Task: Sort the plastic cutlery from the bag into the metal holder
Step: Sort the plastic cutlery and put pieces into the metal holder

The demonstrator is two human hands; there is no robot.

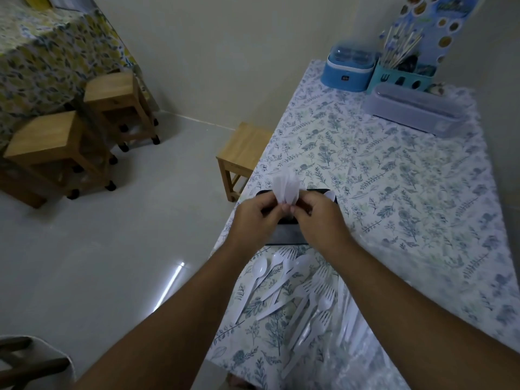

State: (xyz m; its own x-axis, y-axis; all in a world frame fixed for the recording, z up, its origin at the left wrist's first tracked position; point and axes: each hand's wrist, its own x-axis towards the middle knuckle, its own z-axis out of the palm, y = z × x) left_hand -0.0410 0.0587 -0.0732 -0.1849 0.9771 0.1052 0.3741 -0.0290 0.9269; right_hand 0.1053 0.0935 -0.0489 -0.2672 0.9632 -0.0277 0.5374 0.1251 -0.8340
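A home dining room, by the look of it. A desk (394,170) wears a leaf-print cloth against a plain wall, and a second one (42,52) has a yellow floral cloth. 3 wooden stools (244,153) stand on a glossy tiled floor (112,249). A teal utensil caddy (402,77) and blue lidded container (349,70) sit at the far end.

Open tablecloth (394,175) right of and beyond my hands, free to pass. Loose cutlery (298,294) clutters path under wrists. Holder (284,235) directly below hands. Containers (410,108) far beyond.
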